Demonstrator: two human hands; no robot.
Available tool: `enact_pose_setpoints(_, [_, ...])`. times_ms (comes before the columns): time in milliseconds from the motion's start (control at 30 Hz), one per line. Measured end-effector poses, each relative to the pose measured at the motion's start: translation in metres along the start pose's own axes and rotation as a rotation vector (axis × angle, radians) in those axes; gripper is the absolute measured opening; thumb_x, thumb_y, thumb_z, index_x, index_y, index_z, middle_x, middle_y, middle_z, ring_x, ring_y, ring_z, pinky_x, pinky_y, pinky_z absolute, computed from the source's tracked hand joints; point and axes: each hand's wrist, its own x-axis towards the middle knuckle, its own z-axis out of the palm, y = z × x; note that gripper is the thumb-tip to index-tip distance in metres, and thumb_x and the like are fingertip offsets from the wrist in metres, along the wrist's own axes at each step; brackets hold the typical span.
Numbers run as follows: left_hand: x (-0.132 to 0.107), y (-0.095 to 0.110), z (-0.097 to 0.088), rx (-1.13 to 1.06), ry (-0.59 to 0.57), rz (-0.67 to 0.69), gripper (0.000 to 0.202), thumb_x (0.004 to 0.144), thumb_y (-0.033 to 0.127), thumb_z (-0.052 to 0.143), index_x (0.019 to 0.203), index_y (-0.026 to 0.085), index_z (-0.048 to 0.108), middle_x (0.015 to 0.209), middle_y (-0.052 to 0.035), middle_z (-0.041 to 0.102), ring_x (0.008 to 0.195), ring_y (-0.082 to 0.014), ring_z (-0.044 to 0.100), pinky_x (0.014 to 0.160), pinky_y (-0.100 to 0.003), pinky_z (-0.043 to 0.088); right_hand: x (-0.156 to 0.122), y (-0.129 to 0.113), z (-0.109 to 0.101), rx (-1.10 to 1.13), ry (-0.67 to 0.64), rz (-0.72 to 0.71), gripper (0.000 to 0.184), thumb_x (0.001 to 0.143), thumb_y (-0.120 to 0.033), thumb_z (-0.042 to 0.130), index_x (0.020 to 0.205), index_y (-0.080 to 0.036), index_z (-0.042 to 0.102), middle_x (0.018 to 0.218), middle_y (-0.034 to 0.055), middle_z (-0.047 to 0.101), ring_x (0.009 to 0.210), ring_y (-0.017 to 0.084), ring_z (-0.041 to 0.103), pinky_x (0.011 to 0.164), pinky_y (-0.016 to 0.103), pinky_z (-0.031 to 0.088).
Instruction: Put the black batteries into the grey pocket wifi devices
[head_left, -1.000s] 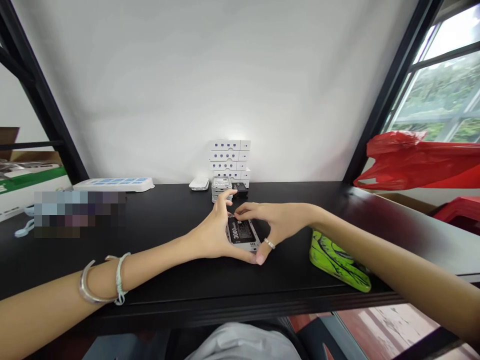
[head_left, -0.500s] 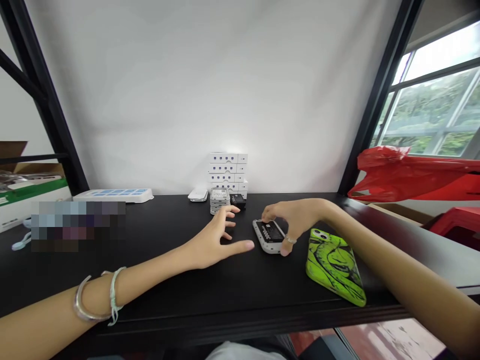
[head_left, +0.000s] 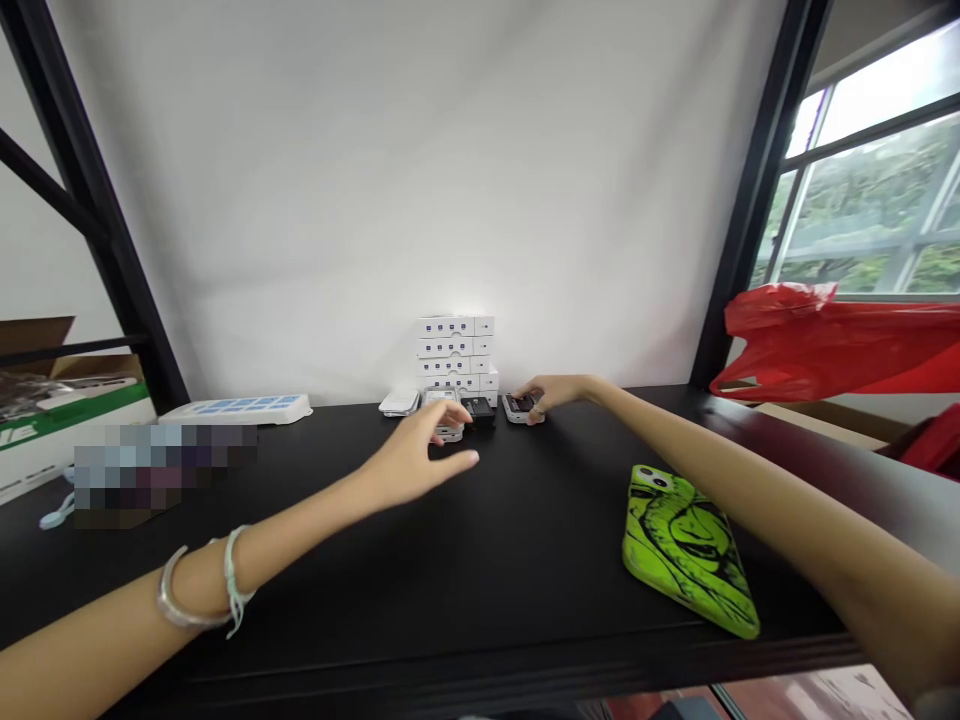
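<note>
Gripping right hand: stretched far forward at 1 o'clock, fingers on the upper face and thumb at the near right edge, pinching the white device.
White device: at 1 o'clock, far side of the black desk, close to the wall; a dark panel sits in its top; whether it lies fully flat is too small to tell.
Left hand: at 10 o'clock, fingers spread and slightly curled, thumb well apart from them, raised before the device stack.
Left wrist: silver bangle and pale green cord bracelet.
Device stack: near 12 o'clock, white casings piled up, partly hidden by the left fingers.
Black block: 12 o'clock, between the device stack and the white device.
White covers: 11 o'clock, a low thin pile.
White boxes: 12 o'clock, stacked against the wall behind the smaller things.
Green phone case: 3 to 4 o'clock, black line drawing, camera end pointing away.
Long white case: 10 o'clock, blue squares on top.
Blurred patch: between 9 and 10 o'clock, contents unreadable.
Green-striped box: 9 o'clock, beyond the black frame.
Red plastic bag: 2 o'clock, below the window.
</note>
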Motion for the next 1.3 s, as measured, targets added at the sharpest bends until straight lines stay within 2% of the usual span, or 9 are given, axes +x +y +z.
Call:
enact_pose_setpoints(100, [0.034,-0.017,-0.023,0.149,-0.014,-0.013,0.043,0.073,0.042,0.064,0.108,0.022,0.049,0.122,-0.0058,0.052,0.114,-0.0245,0.049,0.090,-0.036,0.046,0.004,-0.001,0.005,0.024,0.007,-0.025,0.080,0.062,-0.040,0.067,0.135,-0.015,0.045,0.126,0.0084,0.058,0.115,0.030,0.051,0.099,0.036,0.037])
enact_pose_setpoints(200, [0.067,-0.045,-0.042,0.195,-0.232,-0.156,0.080,0.062,0.053,0.071,0.127,0.022,0.037,0.140,-0.0100,0.037,0.128,-0.0290,0.036,0.103,-0.041,0.036,-0.004,0.000,0.008,0.032,0.102,-0.049,0.079,0.063,-0.043,0.068,0.134,-0.018,0.045,0.132,0.0071,0.052,0.122,0.030,0.045,0.103,0.038,0.033])
enact_pose_setpoints(433, [0.093,-0.078,-0.049,0.154,-0.359,-0.211,0.096,0.057,0.055,0.073,0.135,0.023,0.028,0.132,-0.0141,0.047,0.127,-0.0323,0.040,0.098,-0.045,0.039,-0.038,-0.001,0.007,0.170,0.315,-0.173,0.061,0.069,-0.048,0.065,0.122,-0.019,0.056,0.129,0.0111,0.054,0.119,0.028,0.048,0.097,0.039,0.041])
enact_pose_setpoints(567, [0.085,-0.065,-0.051,0.176,-0.298,-0.207,0.096,0.057,0.057,0.073,0.135,0.024,0.027,0.131,-0.0167,0.044,0.124,-0.0362,0.041,0.096,-0.051,0.037,-0.040,-0.019,0.012,0.134,0.346,-0.228,0.053,0.071,-0.044,0.065,0.117,-0.019,0.060,0.122,0.0105,0.059,0.113,0.027,0.052,0.096,0.041,0.042])
enact_pose_setpoints(667, [0.064,-0.044,-0.048,0.146,-0.260,-0.089,0.088,0.060,0.055,0.072,0.132,0.026,0.030,0.130,-0.0136,0.044,0.123,-0.0333,0.042,0.097,-0.046,0.038,-0.031,-0.035,0.020,0.033,0.322,-0.308,0.055,0.074,-0.045,0.061,0.124,-0.022,0.054,0.128,0.0089,0.055,0.116,0.027,0.049,0.098,0.043,0.038])
enact_pose_setpoints(833, [0.018,-0.015,-0.024,0.048,-0.368,0.002,0.094,0.053,0.050,0.079,0.131,0.032,0.030,0.121,-0.0094,0.050,0.119,-0.0322,0.046,0.097,-0.047,0.038,-0.014,-0.052,0.032,-0.154,0.214,-0.374,0.058,0.078,-0.047,0.057,0.128,-0.018,0.052,0.133,0.0130,0.048,0.126,0.030,0.036,0.103,0.045,0.029])
enact_pose_setpoints(967, [0.001,-0.015,-0.004,0.043,-0.371,-0.041,0.097,0.053,0.054,0.078,0.132,0.033,0.027,0.122,-0.0107,0.049,0.122,-0.0353,0.041,0.098,-0.055,0.035,-0.015,-0.055,0.034,-0.109,0.250,-0.419,0.042,0.075,-0.044,0.061,0.108,-0.019,0.064,0.118,0.0108,0.058,0.116,0.029,0.045,0.095,0.042,0.036])
enact_pose_setpoints(1100, [-0.002,-0.020,0.009,-0.048,-0.291,-0.030,0.098,0.057,0.053,0.077,0.133,0.029,0.020,0.127,-0.0128,0.044,0.126,-0.0321,0.037,0.104,-0.053,0.031,-0.017,-0.055,0.035,0.065,0.197,-0.438,0.034,0.072,-0.047,0.063,0.091,-0.019,0.061,0.095,0.0042,0.064,0.090,0.022,0.057,0.080,0.035,0.043])
enact_pose_setpoints(1300, [-0.006,-0.024,0.020,-0.183,-0.175,-0.086,0.110,0.053,0.049,0.081,0.135,0.028,0.011,0.134,-0.0156,0.031,0.127,-0.0333,0.036,0.102,-0.053,0.034,-0.026,-0.059,0.037,0.115,0.359,-0.307,0.060,0.057,-0.050,0.074,0.104,-0.019,0.053,0.106,0.0075,0.057,0.094,0.024,0.054,0.080,0.037,0.044])
